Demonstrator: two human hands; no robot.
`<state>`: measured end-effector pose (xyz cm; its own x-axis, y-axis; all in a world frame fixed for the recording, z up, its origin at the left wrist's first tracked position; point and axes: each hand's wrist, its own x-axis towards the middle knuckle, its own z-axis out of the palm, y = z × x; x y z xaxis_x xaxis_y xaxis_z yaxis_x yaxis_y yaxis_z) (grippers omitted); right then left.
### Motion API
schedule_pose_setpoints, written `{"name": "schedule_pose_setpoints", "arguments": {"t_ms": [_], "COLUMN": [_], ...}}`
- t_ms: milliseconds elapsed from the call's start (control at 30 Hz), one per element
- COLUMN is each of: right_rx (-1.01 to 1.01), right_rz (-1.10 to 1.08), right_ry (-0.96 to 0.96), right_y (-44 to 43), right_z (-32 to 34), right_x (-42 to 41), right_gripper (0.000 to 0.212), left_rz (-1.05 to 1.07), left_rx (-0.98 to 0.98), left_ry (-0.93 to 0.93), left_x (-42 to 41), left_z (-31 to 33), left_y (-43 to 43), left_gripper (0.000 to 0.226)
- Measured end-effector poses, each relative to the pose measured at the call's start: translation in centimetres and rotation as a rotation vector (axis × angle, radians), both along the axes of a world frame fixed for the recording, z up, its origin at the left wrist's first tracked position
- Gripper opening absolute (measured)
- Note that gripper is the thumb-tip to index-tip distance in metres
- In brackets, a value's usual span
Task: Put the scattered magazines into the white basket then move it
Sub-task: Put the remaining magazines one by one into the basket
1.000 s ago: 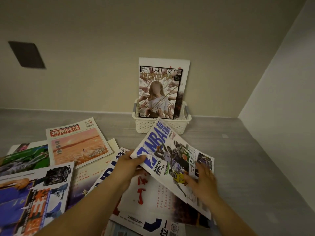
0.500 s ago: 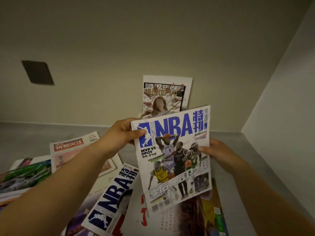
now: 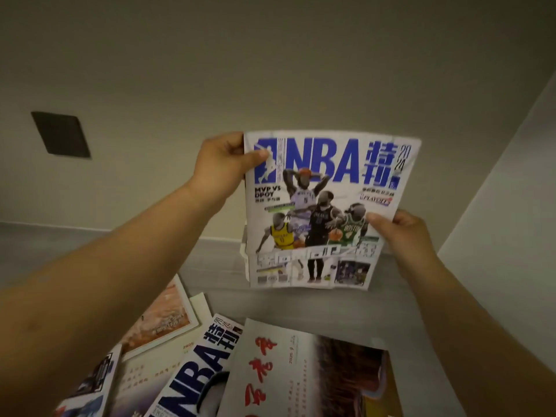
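I hold an NBA magazine [image 3: 325, 212] upright in the air, cover facing me. My left hand [image 3: 224, 170] grips its top left corner, thumb on the cover. My right hand [image 3: 403, 233] pinches its right edge lower down. The magazine hides the white basket, apart from a sliver of white rim [image 3: 242, 251] at its left edge. Several magazines lie scattered on the grey floor below: a second NBA issue [image 3: 198, 377], a white one with red characters [image 3: 288, 374] and an orange-picture one [image 3: 162, 317].
A beige wall stands close behind the held magazine, with a dark square plate [image 3: 61, 134] on it at the left. A white side wall [image 3: 511, 212] closes the corner on the right. Bare grey floor [image 3: 216, 266] lies between the pile and the wall.
Both hands lifted the NBA magazine off the pile, turned it upright and carried it forward and up. It now covers the basket and the magazine standing in it.
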<state>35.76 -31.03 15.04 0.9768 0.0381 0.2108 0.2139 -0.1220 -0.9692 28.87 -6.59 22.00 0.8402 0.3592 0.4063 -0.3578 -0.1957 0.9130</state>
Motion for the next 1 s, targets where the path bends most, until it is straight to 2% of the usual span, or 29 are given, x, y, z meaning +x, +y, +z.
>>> {"name": "schedule_pose_setpoints", "arguments": {"t_ms": [100, 167, 800, 900, 1000], "right_rx": [-0.058, -0.092, -0.088, -0.061, -0.038], "right_rz": [-0.052, -0.054, -0.066, -0.072, -0.078], "right_ry": [-0.157, -0.181, 0.233, 0.252, 0.213], "right_y": [1.2, 1.9, 5.4, 5.5, 5.9], "right_z": [2.6, 3.2, -6.8, -7.5, -7.7], "right_x": [2.4, 4.0, 11.5, 12.2, 12.9], "right_gripper": [0.022, 0.024, 0.020, 0.019, 0.022], "left_rz": [0.035, 0.046, 0.137, 0.138, 0.224], "left_rx": [-0.049, -0.072, -0.175, -0.150, -0.103], "left_ry": [-0.043, -0.038, 0.213, 0.202, 0.203], "left_x": [2.5, 4.2, 13.0, 14.2, 15.3], "left_z": [2.1, 2.5, -7.5, -8.1, -8.9], "left_y": [0.3, 0.6, 2.2, 2.2, 2.3], "left_gripper": [0.018, 0.022, 0.021, 0.022, 0.026]}}
